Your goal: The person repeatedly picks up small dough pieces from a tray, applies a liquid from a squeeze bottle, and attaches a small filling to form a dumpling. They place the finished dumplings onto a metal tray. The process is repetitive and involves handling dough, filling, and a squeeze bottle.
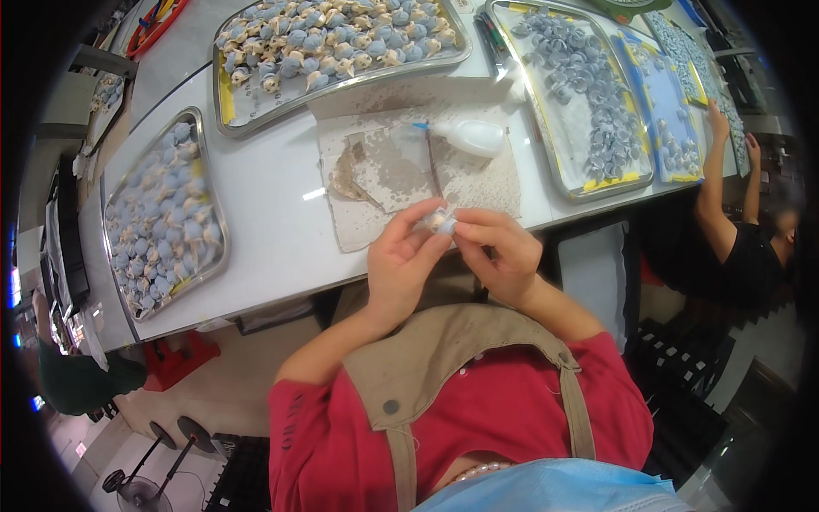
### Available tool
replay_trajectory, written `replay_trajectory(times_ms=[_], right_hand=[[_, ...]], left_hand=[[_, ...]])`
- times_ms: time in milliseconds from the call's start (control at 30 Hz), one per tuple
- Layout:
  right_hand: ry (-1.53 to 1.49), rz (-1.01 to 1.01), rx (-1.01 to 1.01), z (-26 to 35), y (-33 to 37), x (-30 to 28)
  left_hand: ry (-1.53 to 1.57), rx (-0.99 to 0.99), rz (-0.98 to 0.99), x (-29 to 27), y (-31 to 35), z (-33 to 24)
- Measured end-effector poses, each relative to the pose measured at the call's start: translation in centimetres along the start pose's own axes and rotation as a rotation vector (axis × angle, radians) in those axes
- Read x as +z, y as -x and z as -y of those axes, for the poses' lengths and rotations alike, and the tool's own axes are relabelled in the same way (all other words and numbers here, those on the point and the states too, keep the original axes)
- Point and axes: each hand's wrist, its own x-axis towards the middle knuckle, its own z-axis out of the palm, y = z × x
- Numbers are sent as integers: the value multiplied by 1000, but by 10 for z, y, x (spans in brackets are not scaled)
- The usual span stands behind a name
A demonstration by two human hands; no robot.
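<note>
Both hands meet over the near edge of the table, fingers closed around one small cream and blue-grey figurine (441,223). My left hand (403,263) pinches it from the left between thumb and fingers. From the right, my right hand (502,256) grips the same piece with thumb and forefinger. Fingertips cover part of it. Just beyond the hands lies a stained cardboard sheet (490,183), bearing a white squeeze bottle (472,137) on its side with a blue tip. A brown, crusted scrap (348,177) sits on the cardboard's left part.
Metal trays of similar figurines stand at the far side (465,53) and left (223,256). A right-hand tray (559,183) holds grey-blue cup-shaped pieces; a blue tray (653,102) adjoins it. Another person (725,230) works at the right. Pens (490,38) lie between trays.
</note>
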Motion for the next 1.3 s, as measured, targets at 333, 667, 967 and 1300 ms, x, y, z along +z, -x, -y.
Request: replay_trajectory(times_ms=[333, 667, 967, 1300], right_hand=[[-170, 27, 198, -2, 1, 0], [25, 124, 137, 16, -11, -6], [-35, 189, 5, -2, -19, -2], [-150, 147, 128, 3, -22, -2]], left_hand=[[-127, 69, 11, 0, 4, 3], [-134, 41, -2, -6, 8, -3], [-393, 177, 31, -24, 6, -4], [-95, 115, -10, -8, 8, -12]])
